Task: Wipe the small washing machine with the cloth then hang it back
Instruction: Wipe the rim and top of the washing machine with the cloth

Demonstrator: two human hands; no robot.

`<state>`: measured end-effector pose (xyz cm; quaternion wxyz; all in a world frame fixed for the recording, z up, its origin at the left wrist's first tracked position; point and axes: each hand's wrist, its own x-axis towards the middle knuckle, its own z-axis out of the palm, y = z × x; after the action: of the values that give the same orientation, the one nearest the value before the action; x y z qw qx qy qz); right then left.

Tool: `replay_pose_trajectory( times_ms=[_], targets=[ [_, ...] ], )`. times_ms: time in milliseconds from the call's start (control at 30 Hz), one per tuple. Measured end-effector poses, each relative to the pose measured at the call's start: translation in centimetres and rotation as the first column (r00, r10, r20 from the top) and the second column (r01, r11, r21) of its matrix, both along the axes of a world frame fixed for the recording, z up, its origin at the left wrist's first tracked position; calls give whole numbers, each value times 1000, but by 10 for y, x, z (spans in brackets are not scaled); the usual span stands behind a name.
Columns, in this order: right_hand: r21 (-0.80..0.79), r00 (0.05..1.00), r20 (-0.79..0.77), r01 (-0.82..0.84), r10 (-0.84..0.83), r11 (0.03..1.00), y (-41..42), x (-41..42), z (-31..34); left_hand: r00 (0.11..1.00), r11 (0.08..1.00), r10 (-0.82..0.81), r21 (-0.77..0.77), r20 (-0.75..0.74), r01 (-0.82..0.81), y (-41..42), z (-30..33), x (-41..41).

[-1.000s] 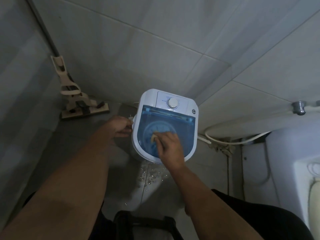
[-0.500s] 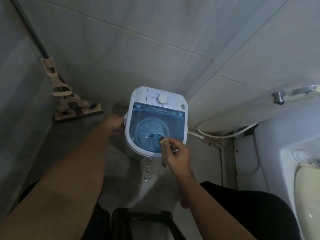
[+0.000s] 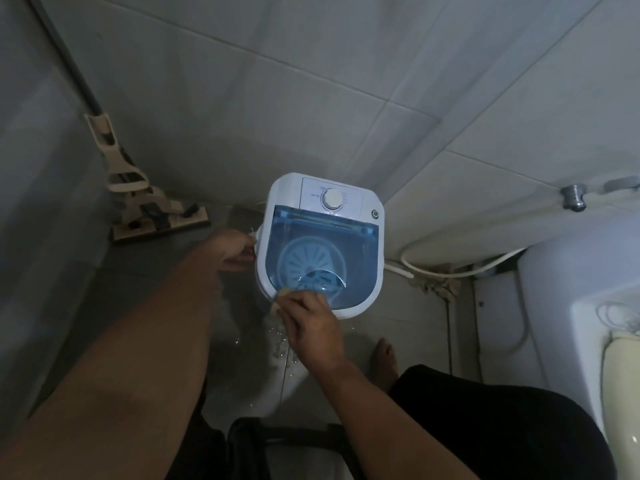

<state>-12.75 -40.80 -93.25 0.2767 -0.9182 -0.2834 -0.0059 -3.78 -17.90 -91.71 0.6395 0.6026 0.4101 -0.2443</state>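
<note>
Left hand (image 3: 232, 249) grips the washing machine (image 3: 322, 244) side, steadying it; right hand (image 3: 308, 322) presses the clutched cloth (image 3: 282, 293) along its front rim.

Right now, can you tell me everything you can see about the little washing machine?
The washing machine is small, white and looks like plastic, with rounded corners. It stands upright on the wet grey floor, against the tiled wall. At the back of its top sit a round white dial and a small button. The see-through blue lid is shut; a ribbed disc shows through it. The left hand steadies its left side, and the right hand presses a yellowish cloth against the front rim.
</note>
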Motion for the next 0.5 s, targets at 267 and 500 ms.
replay_pose_trajectory(
  times_ms=[267,500],
  targets=[
    [-250,988,64,-123,143,960,34,10,-5,1000,997,-24,-73,14,25,9,-1,-1],
    [-278,989,50,-120,139,953,57,23,-1,999,992,-40,-121,18,42,14,-2,2]
  ],
)
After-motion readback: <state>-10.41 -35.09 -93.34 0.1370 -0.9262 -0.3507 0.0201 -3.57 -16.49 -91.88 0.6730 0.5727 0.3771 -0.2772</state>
